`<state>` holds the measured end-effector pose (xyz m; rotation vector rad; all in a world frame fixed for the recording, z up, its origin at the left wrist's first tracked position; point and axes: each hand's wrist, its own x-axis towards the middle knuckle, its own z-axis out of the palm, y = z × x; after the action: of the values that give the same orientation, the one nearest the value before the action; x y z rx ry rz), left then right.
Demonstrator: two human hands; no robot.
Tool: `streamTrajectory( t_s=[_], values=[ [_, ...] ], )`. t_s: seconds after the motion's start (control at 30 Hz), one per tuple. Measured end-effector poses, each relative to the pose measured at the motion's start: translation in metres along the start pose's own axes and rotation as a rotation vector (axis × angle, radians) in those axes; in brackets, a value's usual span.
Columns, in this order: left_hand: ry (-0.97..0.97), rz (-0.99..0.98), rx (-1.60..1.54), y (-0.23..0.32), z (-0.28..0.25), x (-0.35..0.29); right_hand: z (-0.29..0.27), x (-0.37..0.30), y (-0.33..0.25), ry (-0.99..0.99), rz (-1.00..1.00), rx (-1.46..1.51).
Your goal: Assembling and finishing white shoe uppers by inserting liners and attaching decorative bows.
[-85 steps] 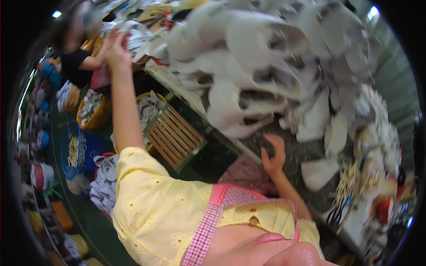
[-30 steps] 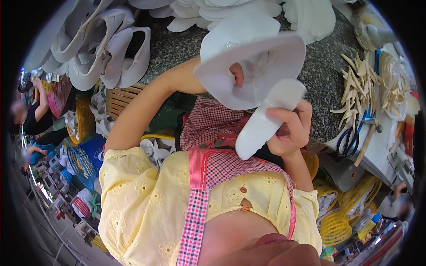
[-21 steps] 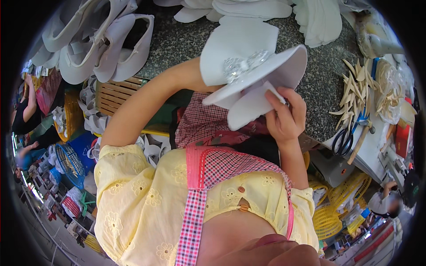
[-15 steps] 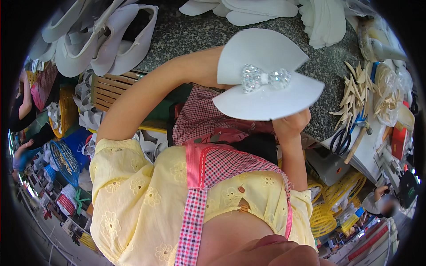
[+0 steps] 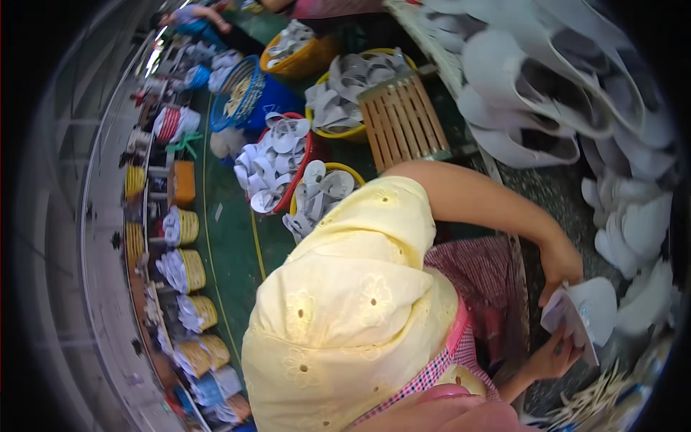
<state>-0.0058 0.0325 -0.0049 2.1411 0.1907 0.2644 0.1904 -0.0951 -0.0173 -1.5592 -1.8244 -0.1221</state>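
I get the dark green floor (image 5: 227,277) across the middle of my view, running up to the speckled dark work table (image 5: 529,183) along the right. The yellow blouse (image 5: 338,309) of the wearer fills the lower centre. On the table's upper part I see a heap of white shoes (image 5: 497,57), with loose white pieces just beyond it. To the left of the table stand a blue tub (image 5: 277,101), a yellow basket (image 5: 338,135) and a red basket (image 5: 314,150), the last two piled with white cutouts. A slatted wooden rack (image 5: 403,119) sits by the yellow basket, close to the table edge.

The bent white piece (image 5: 601,302) is over the table top at lower right, near a scatter of pale strips (image 5: 590,403). I see the left hand (image 5: 563,266) gripping its upper edge, fingers closed on it. The right hand (image 5: 553,358) grasps it from below, fingers bent against its lower part; its thumb I cannot make out. Smallest of all, I catch a faint glitter on the piece's face, too blurred to read its shape.
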Motion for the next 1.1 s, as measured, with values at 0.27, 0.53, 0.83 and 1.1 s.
streamTrajectory(
  t_s=[0.27, 0.53, 0.83, 1.1],
  values=[
    [0.092, -0.009, 0.001, -0.001, 0.005, -0.014, 0.004, -0.003, -0.003, -0.030, -0.135, -0.007],
    [0.219, -0.114, 0.012, 0.024, -0.020, -0.057, 0.021, 0.011, -0.039, -0.034, -0.040, 0.126],
    [0.004, -0.483, -0.073, 0.055, -0.034, -0.025, 0.008, 0.012, -0.035, 0.086, -0.102, 0.204],
    [0.140, -0.293, -0.055, 0.042, -0.022, -0.045, 0.014, 0.012, -0.043, 0.131, -0.168, 0.195]
  ],
)
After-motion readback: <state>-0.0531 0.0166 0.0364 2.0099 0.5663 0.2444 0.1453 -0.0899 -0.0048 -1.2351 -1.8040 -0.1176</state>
